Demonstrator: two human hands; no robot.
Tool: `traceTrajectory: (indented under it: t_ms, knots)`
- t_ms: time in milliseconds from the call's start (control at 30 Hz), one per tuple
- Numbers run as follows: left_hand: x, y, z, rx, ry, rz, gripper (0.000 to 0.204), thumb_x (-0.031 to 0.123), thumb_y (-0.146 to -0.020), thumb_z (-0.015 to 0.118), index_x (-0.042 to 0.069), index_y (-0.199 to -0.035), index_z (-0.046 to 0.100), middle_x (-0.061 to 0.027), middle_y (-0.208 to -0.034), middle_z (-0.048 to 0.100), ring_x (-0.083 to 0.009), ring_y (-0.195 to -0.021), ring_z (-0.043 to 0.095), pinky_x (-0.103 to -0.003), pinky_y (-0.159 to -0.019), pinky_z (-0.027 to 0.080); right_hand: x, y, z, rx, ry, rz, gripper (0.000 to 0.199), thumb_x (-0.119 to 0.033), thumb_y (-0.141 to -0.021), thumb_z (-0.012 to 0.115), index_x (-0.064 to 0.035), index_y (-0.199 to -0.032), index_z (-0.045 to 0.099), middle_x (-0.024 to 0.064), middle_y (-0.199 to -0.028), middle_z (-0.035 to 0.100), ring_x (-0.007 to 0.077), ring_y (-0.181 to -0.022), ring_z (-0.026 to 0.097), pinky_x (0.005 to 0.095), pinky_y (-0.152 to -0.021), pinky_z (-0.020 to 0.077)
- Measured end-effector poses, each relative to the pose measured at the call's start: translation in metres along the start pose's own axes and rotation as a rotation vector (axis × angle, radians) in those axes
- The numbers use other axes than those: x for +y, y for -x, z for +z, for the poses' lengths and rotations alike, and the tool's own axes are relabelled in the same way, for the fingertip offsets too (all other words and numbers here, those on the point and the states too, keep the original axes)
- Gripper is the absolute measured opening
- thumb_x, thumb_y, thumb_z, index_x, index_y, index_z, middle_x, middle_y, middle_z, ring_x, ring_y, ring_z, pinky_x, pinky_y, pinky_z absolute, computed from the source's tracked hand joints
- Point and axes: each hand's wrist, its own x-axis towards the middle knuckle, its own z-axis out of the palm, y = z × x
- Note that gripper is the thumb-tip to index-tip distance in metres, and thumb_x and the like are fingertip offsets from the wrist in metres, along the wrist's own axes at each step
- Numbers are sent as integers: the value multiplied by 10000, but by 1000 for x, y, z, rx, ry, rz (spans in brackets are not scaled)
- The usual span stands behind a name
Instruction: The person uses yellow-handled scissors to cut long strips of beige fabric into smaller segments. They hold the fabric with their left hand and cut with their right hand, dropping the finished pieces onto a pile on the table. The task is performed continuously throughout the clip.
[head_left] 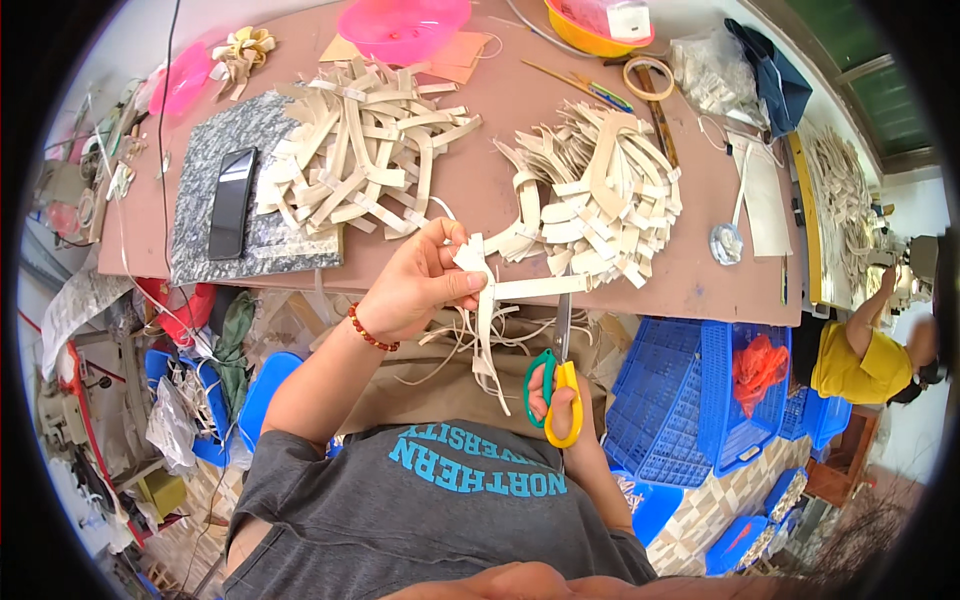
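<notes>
We see the left hand (418,283) pinching a cream T-shaped leather strip (487,290) just in front of the brown table's (520,110) near edge, above the lap, while the right hand (556,398) is closed through the green and yellow handles of the scissors (559,378). The blades point up to the strip, but we cannot tell whether they are cutting it, since their tips are lost against it. Two heaps of cut strips (365,150) lie on the table beyond; a person in yellow (862,358) is cut off at the right rim.
</notes>
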Motion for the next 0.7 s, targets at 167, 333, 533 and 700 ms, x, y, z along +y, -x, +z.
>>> traceTrajectory:
  t_ms: [167, 333, 533, 700]
  knots:
    - [18, 5, -1, 102, -23, 91, 317, -59, -830, 560, 96, -1066, 416, -56, -875, 616, -118, -742, 620, -216, -611, 518, 4, -1, -3, -1, -1, -44, 631, -618, -802, 525, 2, -906, 480, 14, -648, 437, 63, -529, 415, 204, -456, 334]
    - [68, 9, -24, -96, 248, 293, 292, 47, -845, 566, 71, -1104, 433, -60, -888, 569, -124, -751, 564, -204, -623, 478, 14, -1, -10, 52, -18, -43, 615, -614, -814, 510, -7, -903, 479, 10, -609, 424, 68, -509, 409, 208, -451, 328]
    - [45, 7, -28, -296, 733, 186, 289, 63, -918, 455, 13, -1192, 377, -26, -845, 397, -90, -642, 418, -190, -526, 377, 23, -4, -10, 84, -21, -34, 528, -539, -861, 501, -13, -906, 486, 9, -594, 440, 72, -496, 406, 210, -450, 332]
    - [22, 10, -35, -318, 760, 175, 386, 117, -908, 491, 32, -1272, 395, -24, -891, 432, -56, -594, 400, -187, -523, 361, 22, -2, -7, 82, 38, -40, 483, -496, -883, 490, -14, -912, 491, 12, -591, 456, 74, -496, 414, 214, -451, 336]
